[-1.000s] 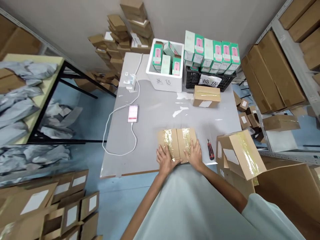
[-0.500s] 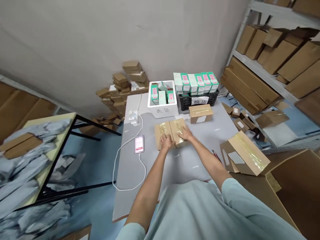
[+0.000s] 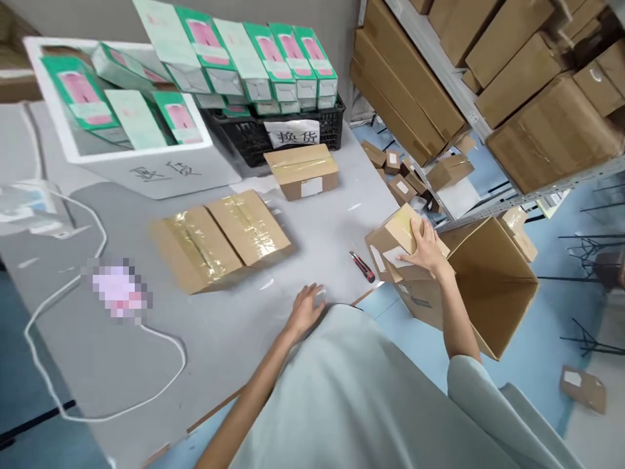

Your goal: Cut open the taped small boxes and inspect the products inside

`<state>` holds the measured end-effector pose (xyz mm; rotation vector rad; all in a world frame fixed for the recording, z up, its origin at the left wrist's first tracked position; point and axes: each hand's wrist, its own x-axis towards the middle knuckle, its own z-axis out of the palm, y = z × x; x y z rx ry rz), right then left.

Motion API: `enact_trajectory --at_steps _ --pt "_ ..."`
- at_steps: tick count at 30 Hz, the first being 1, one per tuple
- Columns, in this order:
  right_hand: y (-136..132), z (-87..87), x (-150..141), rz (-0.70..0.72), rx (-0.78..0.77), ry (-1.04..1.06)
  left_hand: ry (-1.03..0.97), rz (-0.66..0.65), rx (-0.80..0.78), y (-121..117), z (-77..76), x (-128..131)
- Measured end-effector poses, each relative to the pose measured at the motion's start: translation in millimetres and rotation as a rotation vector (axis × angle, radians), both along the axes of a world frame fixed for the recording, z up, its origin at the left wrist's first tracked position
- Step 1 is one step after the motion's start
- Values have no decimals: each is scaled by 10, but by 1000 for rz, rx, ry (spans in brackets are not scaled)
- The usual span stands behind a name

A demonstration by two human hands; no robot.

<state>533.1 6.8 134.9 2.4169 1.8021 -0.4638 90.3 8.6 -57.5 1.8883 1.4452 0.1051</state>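
Observation:
My right hand [image 3: 428, 251] grips a taped cardboard box [image 3: 401, 225] at the table's right edge, fingers over its top and thumb on its labelled side. My left hand [image 3: 305, 309] is open near the front edge of the table, holding nothing, fingers stretched out. Two taped cardboard boxes, the left one [image 3: 202, 247] and the right one [image 3: 251, 225], lie side by side beyond my left hand. A red and black utility knife [image 3: 362, 266] lies on the tabletop between my hands.
A white foam box [image 3: 161, 176] and a black crate [image 3: 249, 140] hold green-and-pink cartons at the back. Before the crate sits another cardboard box [image 3: 305, 172]. A large open carton [image 3: 493, 280] stands right of the table [image 3: 312, 241], below loaded shelves. A white cable [image 3: 105, 417] loops left.
Both hands have left the paired boxes. My right hand has moved right onto the box at the table's edge; my left has drawn back towards me. The view has turned right.

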Motion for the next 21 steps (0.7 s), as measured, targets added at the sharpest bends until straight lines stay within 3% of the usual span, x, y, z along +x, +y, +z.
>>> enact_trajectory --at_steps 4,8,11,14,18,21 --pt "213 94 -251 117 33 34 29 21 52 561 408 114" --pt "441 165 -678 253 107 23 196 262 230 1094 690 -180" --pt "811 116 -1054 315 192 58 317 385 214 1294 741 -544" --pt "1398 -65 -1579 254 218 115 345 354 133 1342 724 -779" --pt "2250 -372 -2369 165 131 229 372 366 105 1352 717 -808" --pt "2589 -566 -2689 139 -65 295 376 373 100 1375 722 -783"
